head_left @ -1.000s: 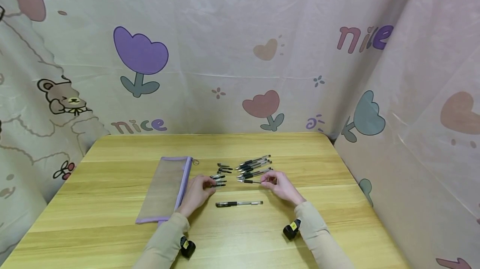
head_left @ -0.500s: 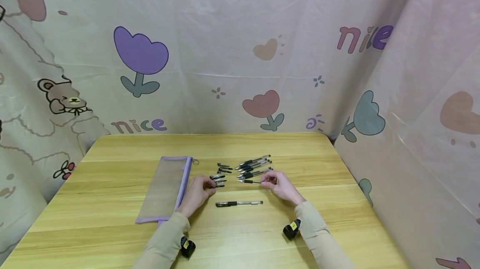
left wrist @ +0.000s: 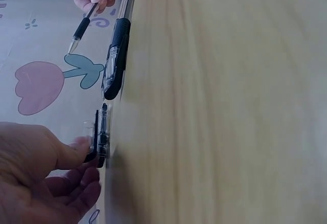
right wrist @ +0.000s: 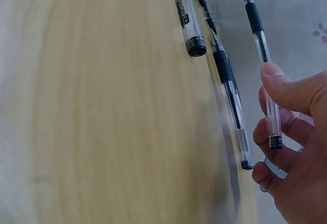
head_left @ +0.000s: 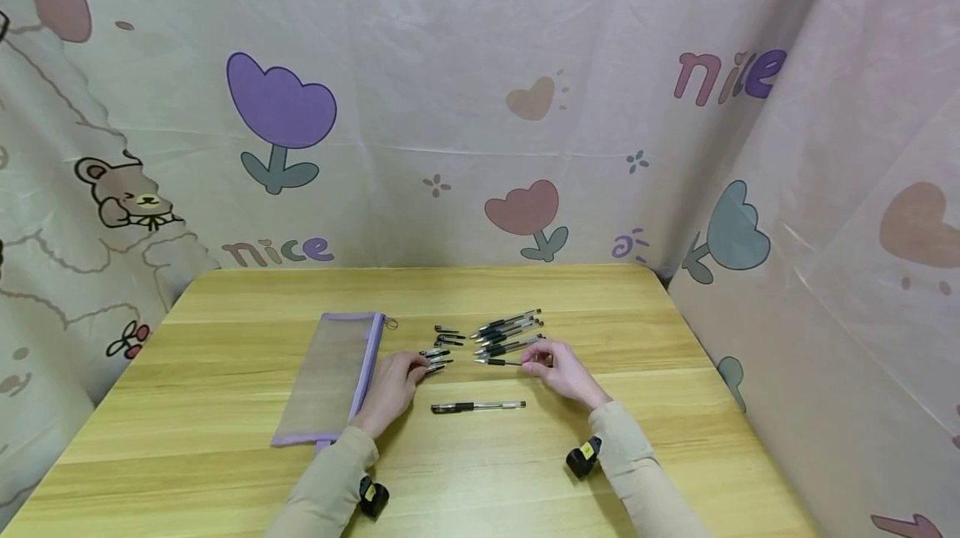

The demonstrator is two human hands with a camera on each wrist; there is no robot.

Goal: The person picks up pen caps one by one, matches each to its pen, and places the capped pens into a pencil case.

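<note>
My right hand (head_left: 558, 369) pinches an uncapped gel pen (right wrist: 260, 40) between thumb and fingers, its tip pointing left in the head view. In the left wrist view, my left hand (left wrist: 48, 170) pinches a clear pen cap with a black clip (left wrist: 94, 140), held tilted. More pen caps (head_left: 448, 340) lie beside and beyond my left fingers. Several uncapped pens (head_left: 510, 327) lie in a loose fan beyond my right hand. A capped gel pen (head_left: 477, 408) lies crosswise on the table between my forearms.
A mesh zip pouch with purple edging (head_left: 326, 379) lies flat at the left, partly under my left wrist. The wooden table (head_left: 225, 488) ends at a printed curtain (head_left: 420, 104) behind and at the sides.
My left hand has drawn slightly to the left, and the cap in its fingers has tilted. The right hand and its pen stay in place.
</note>
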